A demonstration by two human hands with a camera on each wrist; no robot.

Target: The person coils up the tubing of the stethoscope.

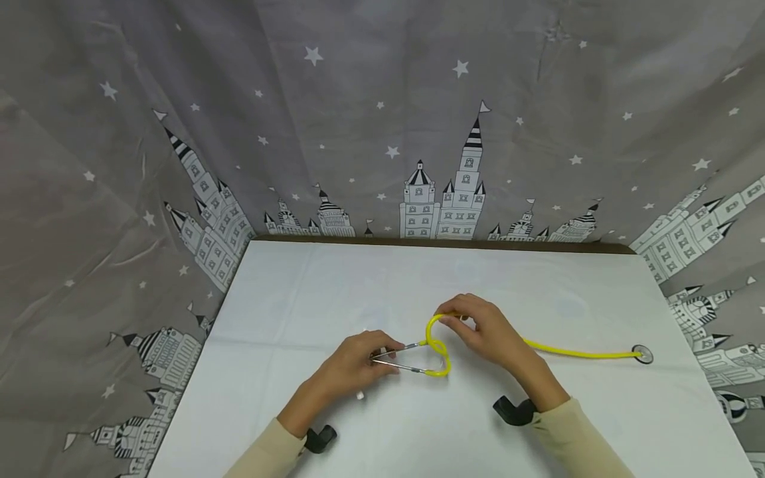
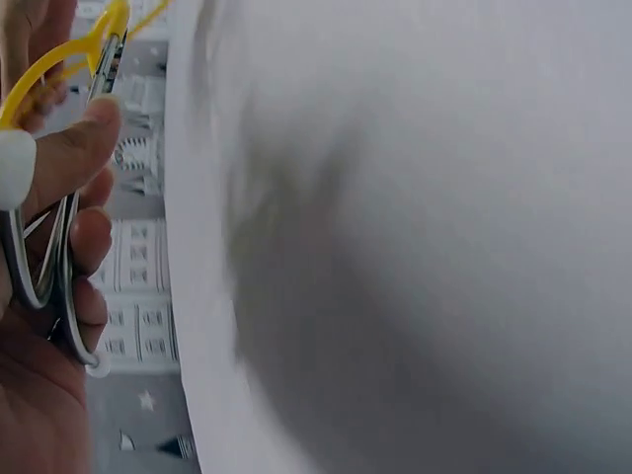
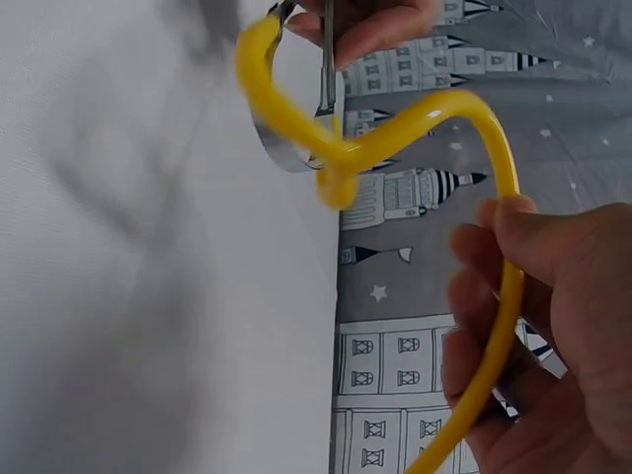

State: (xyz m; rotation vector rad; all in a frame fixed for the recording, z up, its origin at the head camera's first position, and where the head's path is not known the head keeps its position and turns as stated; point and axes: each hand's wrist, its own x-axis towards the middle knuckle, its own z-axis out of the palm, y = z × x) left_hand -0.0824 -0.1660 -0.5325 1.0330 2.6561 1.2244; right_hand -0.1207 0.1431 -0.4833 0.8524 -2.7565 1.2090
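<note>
As the left hand [image 1: 354,359] grips stethoscope arms [image 1: 409,368] and the right hand [image 1: 488,332], at three o'clock, pinches yellow tubing [image 3: 510,294], tugging risks kinks.

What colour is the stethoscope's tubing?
The tubing is bright yellow; the right wrist view shows it best.

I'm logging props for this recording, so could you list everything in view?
Stethoscope tubing: one, yellow, looped between the hands
Ear tubes: two, silver, at the left hand
Ear tips: two, white, beside the left hand
Chest piece: one, silver with dark rim, table's right side
Table: one, white top, below the hands
Backdrop: grey with castles and stars, behind the table
Wrist devices: two, black, at the wrists
Sleeves: two, beige, on the forearms
Left hand: one, bare, gripping the ear tubes
Right hand: one, bare, pinching the tubing
</note>
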